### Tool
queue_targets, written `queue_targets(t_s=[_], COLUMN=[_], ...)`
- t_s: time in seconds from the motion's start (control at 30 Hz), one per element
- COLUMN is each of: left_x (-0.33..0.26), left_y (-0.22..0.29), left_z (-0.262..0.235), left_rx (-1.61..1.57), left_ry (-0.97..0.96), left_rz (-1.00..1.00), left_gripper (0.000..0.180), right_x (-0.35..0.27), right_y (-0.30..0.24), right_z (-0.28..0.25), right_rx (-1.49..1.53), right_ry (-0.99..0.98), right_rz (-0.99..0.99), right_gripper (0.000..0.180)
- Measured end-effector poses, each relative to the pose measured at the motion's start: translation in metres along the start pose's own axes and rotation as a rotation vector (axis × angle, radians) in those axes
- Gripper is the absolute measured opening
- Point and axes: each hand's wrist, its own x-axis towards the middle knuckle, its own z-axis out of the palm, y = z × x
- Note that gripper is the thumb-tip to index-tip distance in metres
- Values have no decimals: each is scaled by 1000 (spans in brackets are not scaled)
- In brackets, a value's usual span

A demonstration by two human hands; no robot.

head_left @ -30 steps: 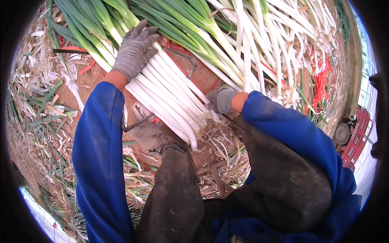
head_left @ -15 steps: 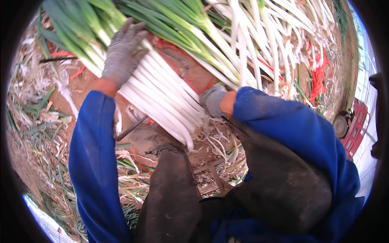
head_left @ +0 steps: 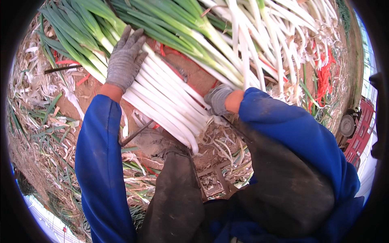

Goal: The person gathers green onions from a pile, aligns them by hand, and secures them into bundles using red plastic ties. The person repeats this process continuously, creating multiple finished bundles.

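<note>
Long green onions [head_left: 164, 103] lie side by side in a flat row, white stalks toward me and green tops at the upper left. My left hand [head_left: 126, 62], in a grey glove, rests flat across the row where white turns to green, its fingers stretched out. At the right side of the row, near the root ends [head_left: 207, 123], is my gloved right hand [head_left: 218, 99] with its fingers curled closed. Whatever it may hold is hidden by the hand itself.
A larger heap of green onions [head_left: 263, 44] spreads along the far right. Red strapping [head_left: 323, 77] lies beside it. Dark rods [head_left: 137, 133] stick out under the row. Peelings and leaf scraps [head_left: 44, 117] cover the ground at left. A red cart [head_left: 360, 131] stands at the right edge.
The whole view has shifted slightly, so most things sit a little further right. Both hands keep almost the same places on the row of green onions.
</note>
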Motion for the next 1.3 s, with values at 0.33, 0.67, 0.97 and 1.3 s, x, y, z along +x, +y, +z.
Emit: queue_targets(t_s=[0.33,0.67,0.97,1.3], left_x=[-48,-66,-30,-1], left_y=[5,-3,5,15], left_z=[-29,-45,-60,-58], left_rx=[75,-73,168,328], left_ry=[36,107,-365,-596], left_rz=[-128,-89,-199,-211], left_gripper=[49,23,28,31], right_x=[-24,-7,-2,20], right_y=[-59,-89,-83,-81], right_z=[-51,-44,-53,-50], right_rx=[190,340,1099,246], right_ry=[364,353,1,336], right_rz=[-158,-309,-70,-83], right_gripper=[44,38,40,46])
